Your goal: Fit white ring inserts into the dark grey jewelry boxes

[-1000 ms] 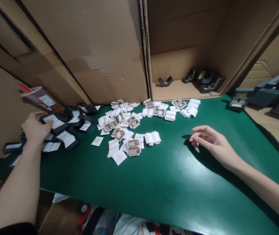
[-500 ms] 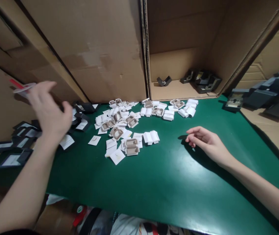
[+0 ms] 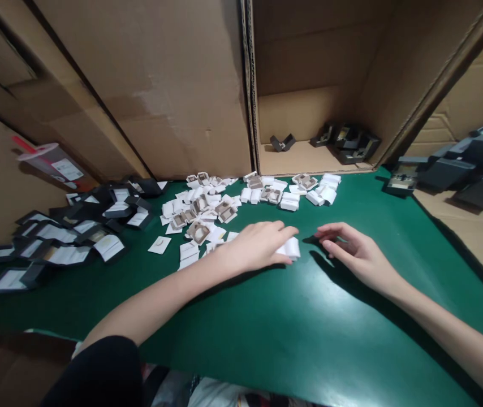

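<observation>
On the green table (image 3: pixel 241 322), my left hand (image 3: pixel 262 246) reaches across the front of a pile of white folded card inserts (image 3: pixel 201 206). Its thumb and fingers close around one white card insert (image 3: pixel 292 249), whose right end sticks out past the fingertips. My right hand (image 3: pixel 349 246) is a short way to the right. Its fingers are curved, with a gap between them and the thumb, and nothing shows in them. Part of the pile is hidden behind my left hand and forearm.
Open black jewellery boxes (image 3: pixel 67 237) crowd the left side, with a lidded cup with a red straw (image 3: pixel 61 164) behind them. A cardboard carton (image 3: pixel 309 161) at the back holds several black boxes (image 3: pixel 354 144). Further dark boxes (image 3: pixel 449 169) lie at right.
My left hand has come down from beside the cup to the middle of the table and taken hold of a white card insert, shifting it right. My right hand has barely moved.
</observation>
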The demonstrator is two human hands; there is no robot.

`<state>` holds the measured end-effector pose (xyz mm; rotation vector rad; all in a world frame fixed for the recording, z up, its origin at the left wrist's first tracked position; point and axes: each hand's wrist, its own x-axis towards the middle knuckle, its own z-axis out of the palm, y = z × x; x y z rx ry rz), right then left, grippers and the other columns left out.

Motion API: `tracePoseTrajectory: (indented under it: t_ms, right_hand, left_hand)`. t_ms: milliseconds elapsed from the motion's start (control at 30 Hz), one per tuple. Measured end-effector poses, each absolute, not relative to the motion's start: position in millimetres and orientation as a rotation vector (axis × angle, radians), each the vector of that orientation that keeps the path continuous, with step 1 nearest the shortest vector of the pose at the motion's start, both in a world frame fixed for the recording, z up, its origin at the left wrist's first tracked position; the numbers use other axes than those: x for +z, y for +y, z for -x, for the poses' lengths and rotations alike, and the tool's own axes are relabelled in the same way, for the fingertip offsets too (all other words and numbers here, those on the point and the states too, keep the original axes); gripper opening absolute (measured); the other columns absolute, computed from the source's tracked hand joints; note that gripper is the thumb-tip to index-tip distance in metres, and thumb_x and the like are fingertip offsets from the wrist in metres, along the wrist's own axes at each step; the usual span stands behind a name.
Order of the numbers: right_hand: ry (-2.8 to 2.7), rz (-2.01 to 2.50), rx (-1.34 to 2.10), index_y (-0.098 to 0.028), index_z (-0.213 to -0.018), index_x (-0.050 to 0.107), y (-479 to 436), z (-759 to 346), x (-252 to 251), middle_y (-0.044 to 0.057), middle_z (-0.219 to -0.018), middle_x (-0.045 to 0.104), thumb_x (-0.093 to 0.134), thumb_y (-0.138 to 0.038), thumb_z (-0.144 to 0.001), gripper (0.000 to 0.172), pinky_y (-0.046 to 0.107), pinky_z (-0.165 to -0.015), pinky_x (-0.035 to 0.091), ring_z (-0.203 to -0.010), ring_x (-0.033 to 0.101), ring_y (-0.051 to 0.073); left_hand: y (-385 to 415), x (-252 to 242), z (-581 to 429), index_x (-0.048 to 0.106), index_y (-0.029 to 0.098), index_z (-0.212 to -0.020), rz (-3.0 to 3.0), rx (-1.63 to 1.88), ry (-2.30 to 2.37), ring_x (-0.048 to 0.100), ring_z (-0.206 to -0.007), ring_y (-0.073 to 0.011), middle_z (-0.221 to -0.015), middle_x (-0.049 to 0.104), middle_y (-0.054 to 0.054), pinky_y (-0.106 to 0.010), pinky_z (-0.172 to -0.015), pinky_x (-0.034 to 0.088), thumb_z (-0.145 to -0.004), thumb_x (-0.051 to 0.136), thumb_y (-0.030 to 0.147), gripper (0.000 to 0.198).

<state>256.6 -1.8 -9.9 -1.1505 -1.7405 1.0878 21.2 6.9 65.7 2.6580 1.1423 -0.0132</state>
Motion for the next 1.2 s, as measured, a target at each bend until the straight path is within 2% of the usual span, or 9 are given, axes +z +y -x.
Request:
tracePoseTrajectory:
  t_ms: [167,300,467,700,800,900,1033,1100,1200]
  right_hand:
    - [-1.995,1.021,0.742,-0.027,-0.113,0.057,-4.5,-256.3,-6.3,0.009,-0.119,0.057,0.057,-0.032,-0.087,0.027,0.039,-0.087,0.048,-0.107,0.056,0.024]
    - [-2.1,0.905,0.629,-0.025,-0.096,0.059,-6.0,-255.9,-4.1,0.008,-0.103,0.062,0.055,-0.023,-0.088,0.009,0.039,-0.083,0.048,-0.1,0.057,0.023]
    - [-2.233,0.795,0.642,-0.025,-0.091,0.061,-9.4,-253.1,-3.8,0.008,-0.093,0.065,0.053,-0.02,-0.089,0.01,0.038,-0.075,0.049,-0.09,0.059,0.022]
    - [-2.182,0.94,0.411,-0.026,-0.103,0.064,5.6,-269.9,2.5,0.007,-0.108,0.066,0.052,-0.027,-0.089,0.018,0.043,-0.086,0.048,-0.103,0.06,0.024]
    - [-1.956,1.116,-0.058,-0.023,-0.099,0.065,30.4,-307.0,8.4,0.008,-0.106,0.067,0.056,-0.031,-0.086,0.018,0.045,-0.091,0.047,-0.103,0.061,0.026]
    - [-1.643,1.358,-0.523,-0.017,-0.109,0.064,53.2,-358.7,7.0,0.015,-0.115,0.065,0.052,-0.04,-0.084,0.036,0.048,-0.098,0.041,-0.113,0.057,0.031]
    - [-1.523,1.773,-0.576,-0.006,-0.136,0.046,66.4,-413.7,-9.2,0.026,-0.144,0.038,0.045,-0.053,-0.084,0.07,0.054,-0.104,0.031,-0.134,0.033,0.04]
    - [-1.579,1.898,-0.542,-0.008,-0.133,0.05,67.7,-426.5,-16.7,0.025,-0.14,0.043,0.04,-0.052,-0.087,0.065,0.053,-0.1,0.032,-0.134,0.033,0.038]
    - [-1.531,1.962,-0.608,-0.013,-0.115,0.064,67.0,-432.4,-20.3,0.022,-0.12,0.056,0.043,-0.049,-0.086,0.051,0.047,-0.085,0.037,-0.117,0.046,0.036]
  left_hand:
    - [24.5,79.1,-35.0,0.051,0.021,-0.127,-2.484,0.319,0.713,0.055,-0.115,-0.0203,-0.125,0.058,-0.009,-0.03,-0.094,0.043,-0.091,0.055,0.034,0.039]
    - [63.1,78.1,-12.3,0.055,0.02,-0.124,-2.467,0.387,0.918,0.052,-0.119,-0.0194,-0.129,0.056,-0.008,-0.035,-0.102,0.039,-0.092,0.049,0.028,0.033]
    - [93.9,56.1,25.2,0.043,0.017,-0.135,-2.445,0.166,1.714,0.026,-0.139,-0.0353,-0.149,0.032,-0.018,-0.053,-0.11,0.023,-0.089,0.052,0.043,0.054]
    - [85.8,48.0,26.7,0.022,0.018,-0.148,-2.41,-0.131,1.523,0.031,-0.137,-0.0356,-0.15,0.03,-0.018,-0.047,-0.109,0.029,-0.086,0.047,0.058,0.078]
    - [82.1,55.2,21.7,0.024,0.023,-0.148,-2.412,-0.198,1.35,0.029,-0.139,-0.0307,-0.154,0.026,-0.012,-0.042,-0.11,0.029,-0.088,0.045,0.056,0.071]
    - [77.1,60.9,18.3,0.025,0.023,-0.147,-2.422,-0.226,1.314,0.018,-0.143,-0.0315,-0.157,0.016,-0.011,-0.045,-0.113,0.024,-0.089,0.048,0.053,0.069]
    - [66.8,60.4,9.1,0.031,0.028,-0.145,-2.596,-0.087,1.248,0.018,-0.144,-0.0287,-0.158,0.014,-0.008,-0.044,-0.113,0.026,-0.092,0.049,0.04,0.057]
    - [62.9,57.6,3.3,0.04,0.031,-0.139,-2.691,-0.058,1.191,0.026,-0.142,-0.0268,-0.155,0.024,-0.006,-0.044,-0.111,0.029,-0.093,0.049,0.032,0.047]
    - [63.8,52.6,0.1,0.055,0.028,-0.128,-2.775,-0.098,1.214,0.036,-0.136,-0.0271,-0.149,0.037,-0.006,-0.045,-0.107,0.035,-0.093,0.051,0.029,0.035]
